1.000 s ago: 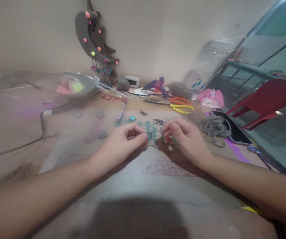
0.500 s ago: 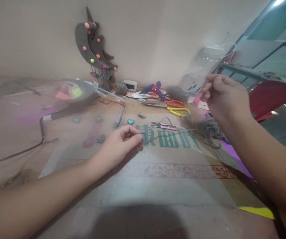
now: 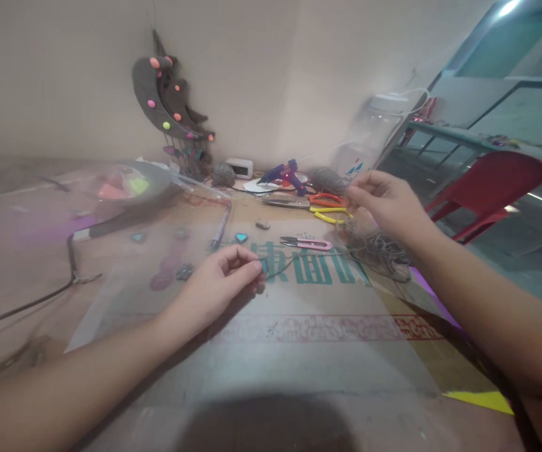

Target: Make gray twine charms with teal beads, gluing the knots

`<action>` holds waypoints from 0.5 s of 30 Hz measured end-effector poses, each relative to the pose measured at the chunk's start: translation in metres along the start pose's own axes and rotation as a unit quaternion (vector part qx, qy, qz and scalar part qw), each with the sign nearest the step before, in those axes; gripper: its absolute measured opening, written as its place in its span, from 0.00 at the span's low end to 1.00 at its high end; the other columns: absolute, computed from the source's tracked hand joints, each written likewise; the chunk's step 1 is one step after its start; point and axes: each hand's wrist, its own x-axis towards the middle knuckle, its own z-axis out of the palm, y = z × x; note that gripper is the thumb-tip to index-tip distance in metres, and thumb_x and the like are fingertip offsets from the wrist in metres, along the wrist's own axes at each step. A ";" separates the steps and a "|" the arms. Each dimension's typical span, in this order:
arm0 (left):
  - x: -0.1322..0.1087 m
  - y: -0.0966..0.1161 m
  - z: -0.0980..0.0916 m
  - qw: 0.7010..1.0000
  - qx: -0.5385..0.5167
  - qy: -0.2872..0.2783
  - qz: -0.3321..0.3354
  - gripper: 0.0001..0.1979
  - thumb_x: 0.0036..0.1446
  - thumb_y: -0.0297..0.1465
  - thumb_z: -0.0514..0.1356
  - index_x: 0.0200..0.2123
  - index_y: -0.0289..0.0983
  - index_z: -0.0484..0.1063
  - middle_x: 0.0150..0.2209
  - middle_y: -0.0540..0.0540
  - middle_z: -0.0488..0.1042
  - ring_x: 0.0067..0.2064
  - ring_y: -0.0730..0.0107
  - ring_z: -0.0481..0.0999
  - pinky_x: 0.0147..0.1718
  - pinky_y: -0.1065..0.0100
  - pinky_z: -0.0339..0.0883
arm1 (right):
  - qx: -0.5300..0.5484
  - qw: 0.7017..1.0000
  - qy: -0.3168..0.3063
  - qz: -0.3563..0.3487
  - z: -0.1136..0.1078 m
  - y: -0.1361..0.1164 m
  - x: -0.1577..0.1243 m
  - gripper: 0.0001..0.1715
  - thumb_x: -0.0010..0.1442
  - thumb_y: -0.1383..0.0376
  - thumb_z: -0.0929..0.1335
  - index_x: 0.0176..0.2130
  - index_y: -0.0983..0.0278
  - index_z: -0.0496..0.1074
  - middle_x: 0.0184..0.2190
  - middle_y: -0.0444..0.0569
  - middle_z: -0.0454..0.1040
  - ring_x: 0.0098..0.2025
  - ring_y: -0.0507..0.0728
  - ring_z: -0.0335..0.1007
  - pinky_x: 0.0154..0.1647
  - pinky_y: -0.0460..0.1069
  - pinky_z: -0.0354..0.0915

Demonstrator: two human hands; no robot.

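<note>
My left hand (image 3: 226, 282) rests low on the flat cardboard sheet (image 3: 299, 351), its thumb and fingers pinched on a small teal piece (image 3: 264, 266) with a thin grey string running from it. My right hand (image 3: 386, 204) hovers above the tangled pile of grey string (image 3: 377, 250), fingers pinched on the string's far end. Pink thread snips (image 3: 308, 243) lie on the cardboard between my two hands.
Orange and yellow scissors (image 3: 327, 207), a purple glue gun (image 3: 282, 174), a ball of twine (image 3: 223, 174) and a pen (image 3: 218, 229) lie toward the wall. A dark moon-shaped decoration (image 3: 164, 103) leans there. A red plastic chair (image 3: 487, 182) stands right. A teal heart (image 3: 241, 237) lies loose.
My right hand rose away to the right drawing the string out, then came down and leftward over the string pile. My left hand stayed pinched in place.
</note>
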 end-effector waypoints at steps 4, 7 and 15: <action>0.000 0.001 -0.001 1.000 0.029 0.002 0.009 0.11 0.53 0.38 0.66 0.30 0.37 0.70 0.26 0.49 0.78 0.30 0.72 0.75 0.32 0.70 0.66 | 0.050 0.995 -0.079 0.025 0.007 0.001 -0.008 0.11 0.58 0.58 0.74 0.30 0.61 0.73 0.24 0.46 0.77 0.24 0.52 0.69 0.25 0.49 0.65; 0.001 0.001 -0.001 0.999 0.039 -0.002 0.006 0.12 0.53 0.38 0.66 0.30 0.37 0.70 0.26 0.49 0.78 0.30 0.71 0.75 0.32 0.69 0.67 | 0.074 0.991 -0.109 0.023 0.015 -0.009 -0.018 0.13 0.61 0.55 0.72 0.32 0.61 0.74 0.25 0.46 0.77 0.24 0.51 0.68 0.25 0.48 0.65; 0.003 -0.003 -0.004 0.999 0.048 -0.012 -0.005 0.13 0.52 0.40 0.66 0.31 0.38 0.69 0.26 0.49 0.78 0.31 0.69 0.76 0.34 0.67 0.68 | 0.048 0.992 -0.115 -0.005 0.008 -0.026 -0.023 0.29 0.67 0.46 0.65 0.23 0.61 0.65 0.18 0.42 0.65 0.22 0.51 0.61 0.26 0.48 0.58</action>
